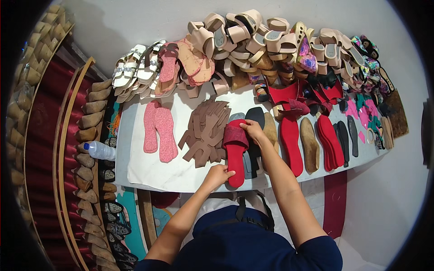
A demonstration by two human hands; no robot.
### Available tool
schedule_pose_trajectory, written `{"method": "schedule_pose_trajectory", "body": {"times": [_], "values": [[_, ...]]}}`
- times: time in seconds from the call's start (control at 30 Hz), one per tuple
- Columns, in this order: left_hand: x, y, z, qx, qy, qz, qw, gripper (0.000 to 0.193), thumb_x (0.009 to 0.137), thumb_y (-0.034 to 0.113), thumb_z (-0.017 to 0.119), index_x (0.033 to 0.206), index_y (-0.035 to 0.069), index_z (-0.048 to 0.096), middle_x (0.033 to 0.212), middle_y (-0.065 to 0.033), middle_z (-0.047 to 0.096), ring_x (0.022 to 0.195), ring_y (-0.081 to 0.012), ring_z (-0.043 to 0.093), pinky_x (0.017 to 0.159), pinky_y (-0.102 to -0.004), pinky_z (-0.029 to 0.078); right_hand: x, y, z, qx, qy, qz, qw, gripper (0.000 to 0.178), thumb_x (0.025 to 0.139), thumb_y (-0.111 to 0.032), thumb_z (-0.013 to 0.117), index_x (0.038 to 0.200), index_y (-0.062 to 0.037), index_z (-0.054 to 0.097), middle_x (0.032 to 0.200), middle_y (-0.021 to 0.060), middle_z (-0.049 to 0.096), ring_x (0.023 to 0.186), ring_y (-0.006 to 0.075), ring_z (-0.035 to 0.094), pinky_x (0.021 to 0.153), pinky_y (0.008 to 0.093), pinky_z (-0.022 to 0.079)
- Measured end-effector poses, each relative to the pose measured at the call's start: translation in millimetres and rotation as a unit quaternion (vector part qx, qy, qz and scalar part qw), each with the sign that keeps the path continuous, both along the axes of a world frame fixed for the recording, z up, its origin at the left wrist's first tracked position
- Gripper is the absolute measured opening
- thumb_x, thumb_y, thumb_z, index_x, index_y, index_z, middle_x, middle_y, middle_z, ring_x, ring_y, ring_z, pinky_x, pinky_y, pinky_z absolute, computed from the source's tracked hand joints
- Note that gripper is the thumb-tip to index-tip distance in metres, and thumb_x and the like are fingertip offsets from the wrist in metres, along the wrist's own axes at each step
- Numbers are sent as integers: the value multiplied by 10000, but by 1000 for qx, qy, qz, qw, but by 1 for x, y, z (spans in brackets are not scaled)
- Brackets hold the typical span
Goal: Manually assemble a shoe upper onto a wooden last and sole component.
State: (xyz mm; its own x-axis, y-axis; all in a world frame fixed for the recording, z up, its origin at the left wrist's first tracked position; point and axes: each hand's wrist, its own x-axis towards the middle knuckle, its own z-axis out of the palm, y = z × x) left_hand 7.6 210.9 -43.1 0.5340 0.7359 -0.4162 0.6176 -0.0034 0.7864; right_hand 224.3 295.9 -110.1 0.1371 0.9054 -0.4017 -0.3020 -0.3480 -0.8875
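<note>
Between my hands is a red slipper (236,156) with a dark red strap across its toe end, which points away from me. My left hand (218,175) pinches the edge near its heel. My right hand (253,130) grips it at the toe end beside the strap, its fingers partly hidden. Just left of the slipper lies a heap of brown cut strap pieces (205,128). Black and grey sole pieces (255,118) lie partly under my right hand and behind the slipper. A pair of pink patterned soles (163,131) rests farther left.
Pink sandals (239,34) pile up along the table's back, with white sandals (129,67) at the left. Red soles (291,147), a wooden shoe last (310,147) and dark strips (351,135) lie to the right. A plastic bottle (100,150) stands off the table's left edge, by racks of lasts (92,119).
</note>
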Motion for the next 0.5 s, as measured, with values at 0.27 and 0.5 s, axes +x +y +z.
{"method": "schedule_pose_trajectory", "body": {"times": [0.27, 0.5], "values": [[-11, 11, -12, -2, 35, -67, 997, 317, 750, 294, 605, 861, -3, 615, 707, -125, 607, 654, -185, 582, 629, -280, 436, -9, 1, 8, -3, -116, 21, 993, 221, 804, -105, 547, 975, 33, 572, 835, 49, 598, 723, 108, 537, 662, 225, 421], [-8, 9, -18, 4, -15, -59, 998, 337, 742, 292, 604, 717, -41, 566, 613, -164, 558, 563, -254, 551, 557, -333, 423, -4, -2, -3, 37, -218, 21, 975, 243, 801, -145, 555, 955, 42, 573, 817, 80, 614, 720, 144, 564, 662, 254, 433]]}}
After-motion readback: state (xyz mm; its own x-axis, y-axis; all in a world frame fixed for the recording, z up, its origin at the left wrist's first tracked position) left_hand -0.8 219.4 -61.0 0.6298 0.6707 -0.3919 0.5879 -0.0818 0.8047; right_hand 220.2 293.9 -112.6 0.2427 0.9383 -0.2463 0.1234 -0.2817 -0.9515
